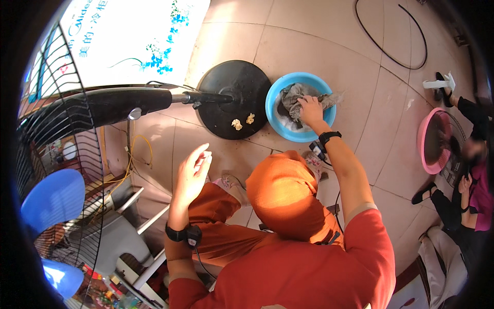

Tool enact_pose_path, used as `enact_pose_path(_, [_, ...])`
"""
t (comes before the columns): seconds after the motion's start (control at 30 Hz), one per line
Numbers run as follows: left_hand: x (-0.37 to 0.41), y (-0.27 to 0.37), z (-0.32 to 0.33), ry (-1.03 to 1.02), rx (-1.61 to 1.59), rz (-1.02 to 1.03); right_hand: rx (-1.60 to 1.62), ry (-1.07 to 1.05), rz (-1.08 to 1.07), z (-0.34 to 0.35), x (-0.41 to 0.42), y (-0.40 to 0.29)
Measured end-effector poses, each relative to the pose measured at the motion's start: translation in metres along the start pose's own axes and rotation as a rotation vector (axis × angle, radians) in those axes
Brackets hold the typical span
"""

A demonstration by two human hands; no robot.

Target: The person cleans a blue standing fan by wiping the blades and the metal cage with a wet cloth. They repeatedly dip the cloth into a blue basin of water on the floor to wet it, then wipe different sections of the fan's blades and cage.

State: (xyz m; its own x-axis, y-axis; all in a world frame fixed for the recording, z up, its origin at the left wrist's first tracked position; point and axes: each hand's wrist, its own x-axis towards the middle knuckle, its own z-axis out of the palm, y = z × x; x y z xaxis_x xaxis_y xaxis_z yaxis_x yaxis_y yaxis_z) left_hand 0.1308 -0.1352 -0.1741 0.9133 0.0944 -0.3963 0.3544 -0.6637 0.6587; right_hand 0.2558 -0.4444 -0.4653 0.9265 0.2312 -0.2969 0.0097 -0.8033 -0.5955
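Note:
A light-blue plastic basin (273,116) stands on the tiled floor in front of me, with whitish suds or water inside. Crumpled in it is a wet-looking grey cloth (292,99), one end draped over the basin's right rim. My right hand (311,109) grips this cloth from above, its fingertips sunk in the folds. My left hand (194,174) is raised in the air left of my knees, fingers loosely bent and thumb apart, holding nothing. Both wrists wear black bands with small cabled devices.
Left of the basin is a fan's round black base (216,112), bearing two crumpled pale scraps (237,124). Its pole and wire guard (88,127) reach left. A white Midea freezer (127,38) stands beyond. At right, another person (482,193) sits near a pink basin (424,154). A black hose (386,52) lies behind.

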Motion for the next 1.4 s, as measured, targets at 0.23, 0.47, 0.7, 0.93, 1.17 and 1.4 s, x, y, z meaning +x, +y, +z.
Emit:
enact_pose_path(0.23, [-0.005, -0.015, 0.008, 0.009, 0.05, 0.015, -0.133, -0.219, 0.115, 0.035, -0.002, 0.025])
enact_pose_path(0.47, [-0.009, -0.012, 0.01, 0.02, 0.063, 0.004, -0.185, -0.255, 0.23, 0.07, 0.003, 0.023])
enact_pose_path(0.7, [-0.012, -0.01, 0.005, -0.011, 0.009, -0.002, 0.396, 0.062, -0.09, 0.03, -0.006, -0.008])
enact_pose_path(0.93, [-0.014, -0.009, 0.001, -0.083, -0.003, -0.094, 0.173, 0.175, 0.068, 0.035, -0.007, 0.036])
enact_pose_path(1.17, [-0.013, -0.009, 0.005, -0.078, 0.009, -0.019, -0.211, -0.008, 0.074, 0.07, 0.002, 0.04])
enact_pose_path(1.4, [-0.01, -0.005, 0.005, -0.112, -0.023, -0.088, -0.315, -0.331, 0.119, 0.078, 0.012, 0.028])
